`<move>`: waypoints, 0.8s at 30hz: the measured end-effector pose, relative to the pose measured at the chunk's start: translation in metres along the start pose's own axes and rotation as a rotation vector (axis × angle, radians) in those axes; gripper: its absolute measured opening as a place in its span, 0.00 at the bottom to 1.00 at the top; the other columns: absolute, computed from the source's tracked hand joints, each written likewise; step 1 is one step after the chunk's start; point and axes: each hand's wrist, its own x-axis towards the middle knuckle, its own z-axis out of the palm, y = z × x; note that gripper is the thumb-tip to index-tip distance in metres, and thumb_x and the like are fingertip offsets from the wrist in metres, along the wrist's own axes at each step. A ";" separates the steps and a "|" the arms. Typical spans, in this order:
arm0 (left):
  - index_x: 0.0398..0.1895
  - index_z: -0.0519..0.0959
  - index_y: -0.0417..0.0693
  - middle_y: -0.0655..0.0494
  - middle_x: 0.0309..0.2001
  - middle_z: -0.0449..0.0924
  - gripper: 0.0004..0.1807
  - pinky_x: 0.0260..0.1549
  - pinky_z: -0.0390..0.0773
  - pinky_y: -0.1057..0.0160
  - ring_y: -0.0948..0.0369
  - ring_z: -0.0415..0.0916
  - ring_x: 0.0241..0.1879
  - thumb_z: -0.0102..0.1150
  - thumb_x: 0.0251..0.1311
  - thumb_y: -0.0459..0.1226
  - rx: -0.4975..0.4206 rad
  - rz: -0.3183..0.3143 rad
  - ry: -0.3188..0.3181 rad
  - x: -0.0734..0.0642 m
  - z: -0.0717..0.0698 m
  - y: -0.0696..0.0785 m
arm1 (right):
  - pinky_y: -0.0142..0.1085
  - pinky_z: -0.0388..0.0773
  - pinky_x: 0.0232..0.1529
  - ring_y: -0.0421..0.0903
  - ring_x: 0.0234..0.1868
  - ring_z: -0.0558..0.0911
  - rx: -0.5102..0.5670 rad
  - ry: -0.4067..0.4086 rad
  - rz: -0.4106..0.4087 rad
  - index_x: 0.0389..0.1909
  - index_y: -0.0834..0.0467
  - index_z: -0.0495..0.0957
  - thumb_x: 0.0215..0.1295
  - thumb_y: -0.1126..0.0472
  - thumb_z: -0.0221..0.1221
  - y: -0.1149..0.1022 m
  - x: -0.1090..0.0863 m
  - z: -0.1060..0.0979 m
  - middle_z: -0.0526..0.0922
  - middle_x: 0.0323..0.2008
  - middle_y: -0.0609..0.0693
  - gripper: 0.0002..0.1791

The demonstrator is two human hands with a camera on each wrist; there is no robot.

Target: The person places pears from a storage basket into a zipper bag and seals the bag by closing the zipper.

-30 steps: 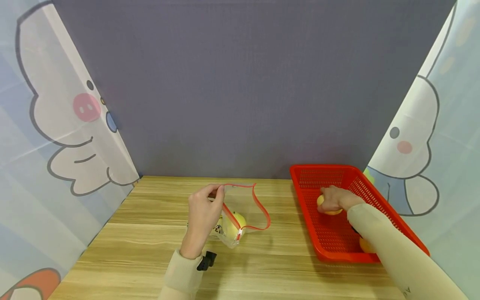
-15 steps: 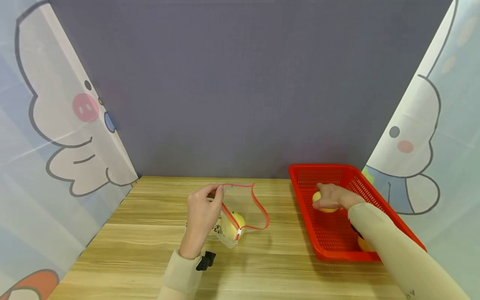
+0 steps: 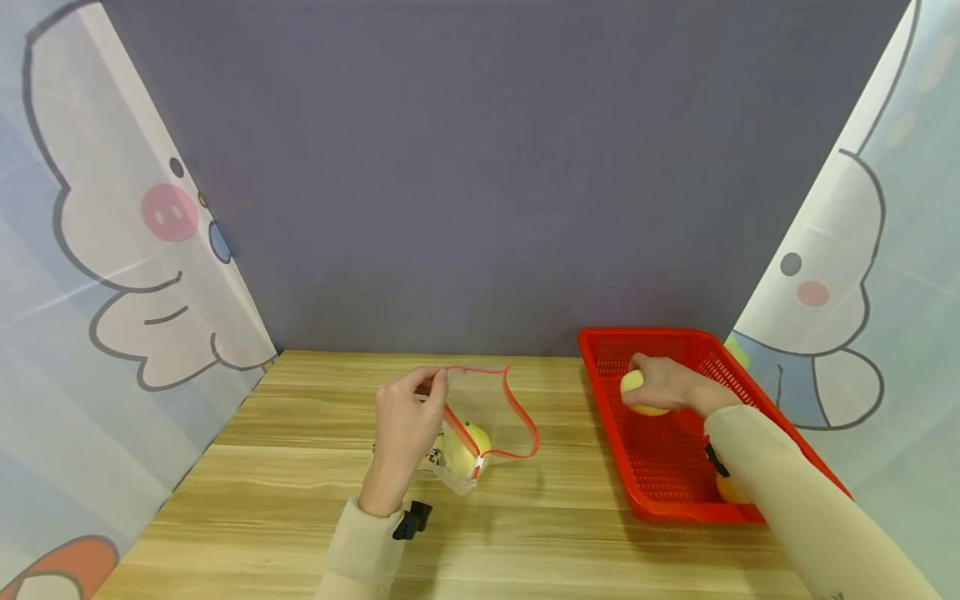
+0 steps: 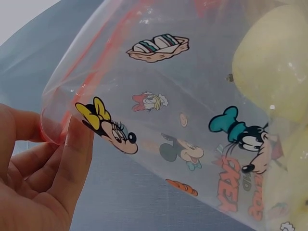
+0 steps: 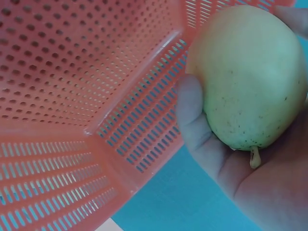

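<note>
In the head view my left hand pinches the rim of a clear zip bag with a red-edged mouth, which gapes toward the right. Pale yellow fruit sits in the cartoon-printed bag, seen close in the left wrist view; one round yellow fruit shows through it from the head. My right hand grips a yellow pear over the red basket. The right wrist view shows its short stem and speckled skin, with fingers and thumb curled around it.
Another orange-yellow fruit lies in the basket's near right corner, partly hidden by my right forearm. The wooden table ends at a grey wall behind, with printed curtains on both sides.
My right hand has moved slightly left and up inside the basket area, with the pear in its grip. My left hand and the bag stay almost unmoved.
</note>
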 end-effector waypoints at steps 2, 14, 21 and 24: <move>0.36 0.88 0.38 0.51 0.28 0.86 0.07 0.27 0.83 0.57 0.57 0.84 0.27 0.63 0.66 0.32 -0.002 0.002 0.002 0.000 0.000 0.000 | 0.38 0.73 0.30 0.45 0.28 0.74 0.010 0.008 -0.005 0.48 0.61 0.71 0.50 0.55 0.62 -0.001 -0.001 -0.002 0.76 0.30 0.49 0.24; 0.37 0.89 0.38 0.52 0.28 0.86 0.08 0.27 0.83 0.56 0.57 0.84 0.28 0.63 0.67 0.33 -0.015 -0.010 -0.010 -0.002 0.000 0.002 | 0.38 0.73 0.32 0.46 0.31 0.75 0.036 0.062 -0.044 0.49 0.60 0.72 0.52 0.54 0.63 -0.011 -0.009 -0.009 0.77 0.32 0.49 0.24; 0.37 0.89 0.38 0.52 0.28 0.86 0.07 0.28 0.84 0.56 0.57 0.84 0.27 0.63 0.67 0.33 -0.013 -0.001 -0.014 -0.001 0.000 0.001 | 0.39 0.74 0.32 0.47 0.32 0.76 0.097 0.092 -0.053 0.48 0.59 0.72 0.53 0.53 0.64 -0.018 -0.017 -0.015 0.77 0.33 0.50 0.24; 0.37 0.88 0.38 0.52 0.28 0.86 0.07 0.27 0.84 0.56 0.57 0.84 0.27 0.63 0.67 0.33 -0.007 0.004 -0.016 -0.001 -0.001 0.001 | 0.39 0.75 0.33 0.48 0.32 0.76 0.119 0.099 -0.040 0.48 0.58 0.72 0.54 0.52 0.64 -0.021 -0.020 -0.018 0.77 0.34 0.50 0.23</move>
